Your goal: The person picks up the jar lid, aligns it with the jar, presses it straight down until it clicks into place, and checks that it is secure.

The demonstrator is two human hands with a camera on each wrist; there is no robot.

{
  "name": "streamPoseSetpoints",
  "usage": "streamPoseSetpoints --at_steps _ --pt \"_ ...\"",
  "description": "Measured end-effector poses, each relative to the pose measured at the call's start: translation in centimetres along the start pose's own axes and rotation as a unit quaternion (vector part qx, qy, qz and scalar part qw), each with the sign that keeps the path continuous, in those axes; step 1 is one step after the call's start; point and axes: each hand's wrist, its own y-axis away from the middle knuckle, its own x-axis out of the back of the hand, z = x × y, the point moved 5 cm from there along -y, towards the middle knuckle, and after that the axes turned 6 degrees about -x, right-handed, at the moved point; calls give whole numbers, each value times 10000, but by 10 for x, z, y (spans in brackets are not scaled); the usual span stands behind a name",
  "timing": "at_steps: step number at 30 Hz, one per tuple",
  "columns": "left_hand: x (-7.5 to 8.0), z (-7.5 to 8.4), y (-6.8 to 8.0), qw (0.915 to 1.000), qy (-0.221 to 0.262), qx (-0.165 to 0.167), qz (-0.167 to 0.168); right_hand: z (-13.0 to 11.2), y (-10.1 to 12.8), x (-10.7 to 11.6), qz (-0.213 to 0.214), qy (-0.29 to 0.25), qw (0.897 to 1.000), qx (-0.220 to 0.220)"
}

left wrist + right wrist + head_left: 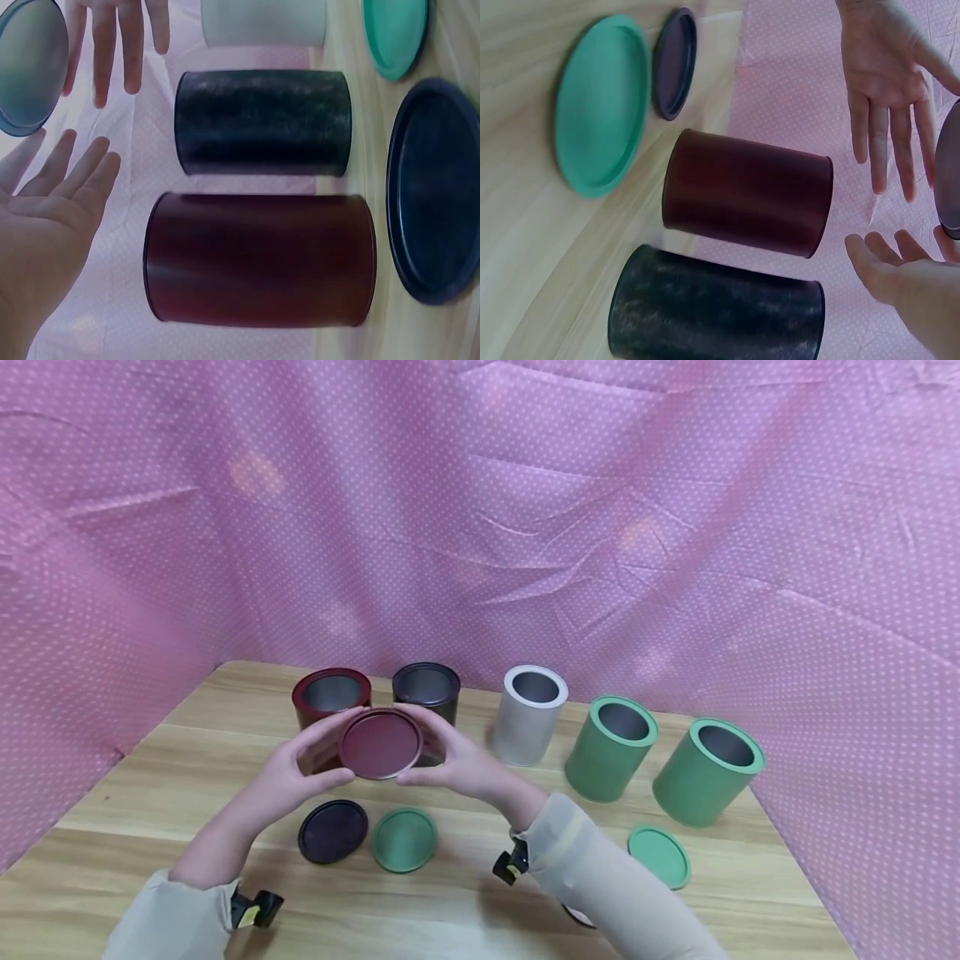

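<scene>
Above the dark red tin (330, 702) near the table's (187, 760) far edge, the left hand (288, 772) and right hand (457, 764) hold the dark red lid (380, 743) between straight fingertips at its rim. No readable writing shows.

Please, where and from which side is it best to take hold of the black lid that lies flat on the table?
Probably by its rim, from above. The black lid lies flat on the wooden table, so only the thin edge offers a grip. Pinch across it front to back or at its free left side: the green lid lies close on its right. Both hands now hold the red lid.
</scene>
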Motion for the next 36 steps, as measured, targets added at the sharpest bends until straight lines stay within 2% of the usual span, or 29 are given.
streamPoseSetpoints --at_steps 5,16,23,30,36 --pt "11 0 3 9995 233 -38 216 -1 -13 -5 112 -2 9998 -156" --pt "41 -4 5 9962 -542 567 383 -3 -44 -10 -43 390 9987 -311" --pt "57 -2 1 9941 -790 652 368 -8 -62 -8 -188 615 9974 -316" --pt "65 -8 -7 9914 -922 892 265 -11 -74 0 -92 1020 9939 -400" --pt "73 -6 -12 9887 -1172 875 317 -12 -84 3 -287 1167 9920 -385"
